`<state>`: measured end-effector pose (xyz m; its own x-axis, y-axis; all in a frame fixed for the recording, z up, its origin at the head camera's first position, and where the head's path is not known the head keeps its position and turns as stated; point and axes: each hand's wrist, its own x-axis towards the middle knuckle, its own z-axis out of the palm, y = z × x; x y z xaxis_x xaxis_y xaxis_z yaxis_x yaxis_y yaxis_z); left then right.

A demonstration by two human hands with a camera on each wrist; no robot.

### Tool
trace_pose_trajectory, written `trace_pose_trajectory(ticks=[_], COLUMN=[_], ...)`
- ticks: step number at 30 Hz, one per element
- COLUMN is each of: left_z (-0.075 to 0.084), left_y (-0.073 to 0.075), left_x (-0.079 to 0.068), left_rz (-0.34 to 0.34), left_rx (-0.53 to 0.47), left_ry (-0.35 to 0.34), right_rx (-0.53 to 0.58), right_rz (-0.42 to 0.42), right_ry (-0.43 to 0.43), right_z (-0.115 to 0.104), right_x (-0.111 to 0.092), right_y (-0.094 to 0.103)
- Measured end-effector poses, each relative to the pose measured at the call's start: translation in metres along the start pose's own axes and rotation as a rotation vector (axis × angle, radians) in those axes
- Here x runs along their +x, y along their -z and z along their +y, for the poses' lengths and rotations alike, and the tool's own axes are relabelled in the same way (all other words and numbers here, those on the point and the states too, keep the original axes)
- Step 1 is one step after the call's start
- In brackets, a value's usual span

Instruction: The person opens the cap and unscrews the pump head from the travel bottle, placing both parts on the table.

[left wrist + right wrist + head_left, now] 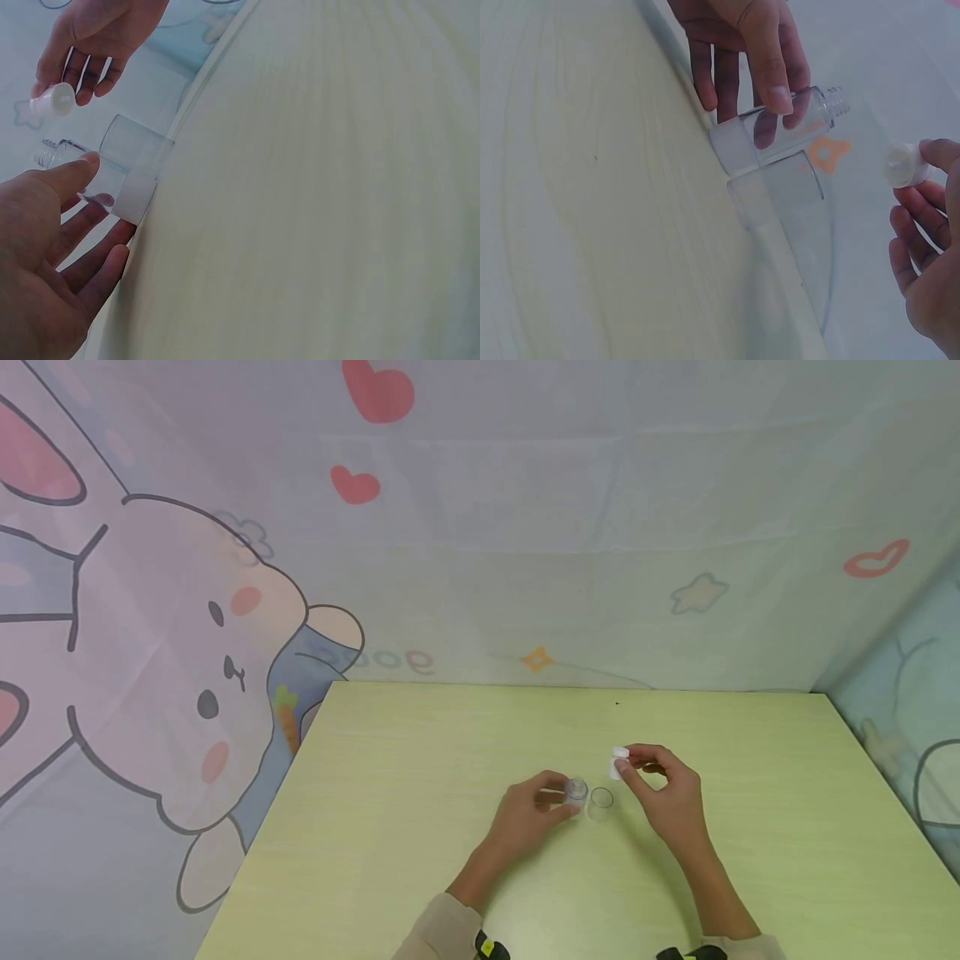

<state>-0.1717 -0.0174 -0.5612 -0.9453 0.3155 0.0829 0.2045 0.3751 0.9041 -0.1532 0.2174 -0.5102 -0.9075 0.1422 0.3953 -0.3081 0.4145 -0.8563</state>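
Observation:
My left hand [528, 810] grips a clear bottle [810, 120] with a bare threaded neck and a whitish base; it stands upright on the table. Thumb and fingers lie on opposite sides of the bottle in the left wrist view. Just right of it stands a clear, open-topped cylindrical cover [602, 802], which no hand touches. Above and to the right, my right hand [675, 797] pinches a small white cap [905, 165] between thumb and fingertips. That cap is held in the air, apart from the bottle, and part of it is hidden by the fingers.
Both hands work over a pale yellow-green table [420, 760]. Behind its far edge hangs a printed cloth [480, 527] with hearts and a cartoon rabbit. A tiny dark speck [618, 703] lies near the back edge.

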Motion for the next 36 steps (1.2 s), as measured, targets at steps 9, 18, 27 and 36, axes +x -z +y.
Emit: trace_pose_trajectory(ticks=[9,18,27,36], left_z=[-0.001,0.0,0.003,0.003], left_y=[-0.001,0.0,0.001,0.0], left_x=[0.0,0.0,-0.002,-0.001], left_rz=[0.001,-0.002,-0.001,-0.001], left_rx=[0.005,0.002,-0.004,-0.004], left_ry=[-0.005,-0.007,-0.007,-0.007], right_rx=[-0.008,-0.02,-0.025,-0.052], right_rz=[-0.014,-0.031,-0.04,-0.033], right_ry=[0.008,-0.016,-0.017,-0.035], right_z=[0.008,0.013,0.013,0.014], right_x=[0.002,0.004,0.003,0.003], right_y=[0.003,0.006,0.008,0.009])
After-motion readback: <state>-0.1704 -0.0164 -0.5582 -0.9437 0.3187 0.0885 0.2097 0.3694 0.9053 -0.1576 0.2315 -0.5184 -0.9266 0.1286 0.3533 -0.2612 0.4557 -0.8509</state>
